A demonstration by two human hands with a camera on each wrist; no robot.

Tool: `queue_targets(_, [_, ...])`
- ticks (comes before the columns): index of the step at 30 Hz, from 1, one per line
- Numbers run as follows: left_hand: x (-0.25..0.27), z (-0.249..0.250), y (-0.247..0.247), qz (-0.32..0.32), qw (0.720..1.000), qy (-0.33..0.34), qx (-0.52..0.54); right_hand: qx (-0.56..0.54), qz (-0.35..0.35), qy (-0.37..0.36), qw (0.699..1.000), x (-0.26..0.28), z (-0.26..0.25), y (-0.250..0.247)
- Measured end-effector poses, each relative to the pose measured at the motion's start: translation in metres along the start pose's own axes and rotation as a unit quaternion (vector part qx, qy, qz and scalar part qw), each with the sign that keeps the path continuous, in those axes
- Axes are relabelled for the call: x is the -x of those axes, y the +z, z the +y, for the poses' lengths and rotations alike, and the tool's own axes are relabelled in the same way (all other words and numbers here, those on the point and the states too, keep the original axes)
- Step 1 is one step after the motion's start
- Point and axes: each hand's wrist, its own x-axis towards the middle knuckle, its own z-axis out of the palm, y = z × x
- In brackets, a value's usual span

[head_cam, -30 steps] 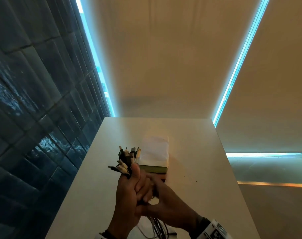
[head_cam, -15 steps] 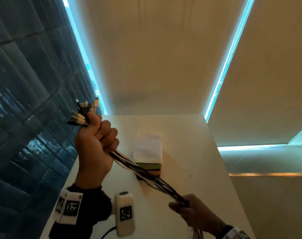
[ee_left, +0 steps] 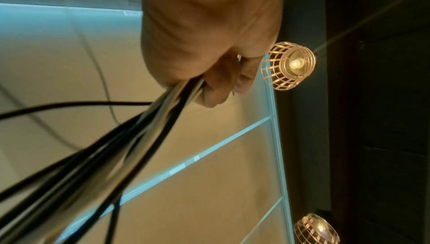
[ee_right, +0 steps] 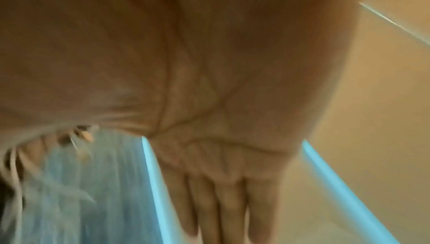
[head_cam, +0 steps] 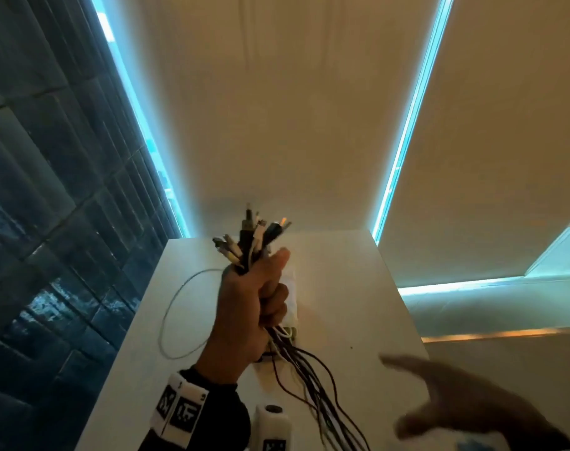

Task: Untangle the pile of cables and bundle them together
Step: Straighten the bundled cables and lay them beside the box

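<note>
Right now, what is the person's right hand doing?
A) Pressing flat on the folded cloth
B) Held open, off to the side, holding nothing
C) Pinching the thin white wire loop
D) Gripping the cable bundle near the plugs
B: the right hand is spread open, blurred and apart from the cables, which only the left hand grips.

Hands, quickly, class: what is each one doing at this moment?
Left hand: closed in a fist around the bundle of cables, connector ends up.
Right hand: open, fingers straight, holding nothing.
</note>
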Motion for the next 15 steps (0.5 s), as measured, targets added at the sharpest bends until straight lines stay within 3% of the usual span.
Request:
queue_targets(3, [0.003,-0.003,0.018,-0.043,0.998,-0.044,-0.023,-0.052,0.102,-0.138,0.984,-0.01,-0.073,-0.016])
queue_targets(6, [0.003,-0.002,0.029,-0.083,0.992,-0.072,-0.065,-0.117,0.044,-0.2,0.972,-0.039,-0.128,-0.003])
queue_targets(8, [0.0,0.005,0.03,-0.081,0.991,-0.071,-0.08,-0.19,0.007,-0.227,0.955,-0.055,-0.14,0.015])
queue_targets(10, [-0.007,0.018,0.023,-0.051,0.996,-0.06,-0.045,-0.277,-0.03,-0.208,0.938,-0.066,-0.132,0.033])
queue_targets(12, [-0.018,0.035,0.01,-0.014,0.999,-0.034,-0.009,-0.347,-0.062,-0.136,0.926,-0.07,-0.116,0.048])
queue_targets(15, [-0.032,0.064,-0.016,0.043,0.999,0.02,-0.009,-0.312,-0.082,-0.016,0.947,-0.061,-0.071,0.058])
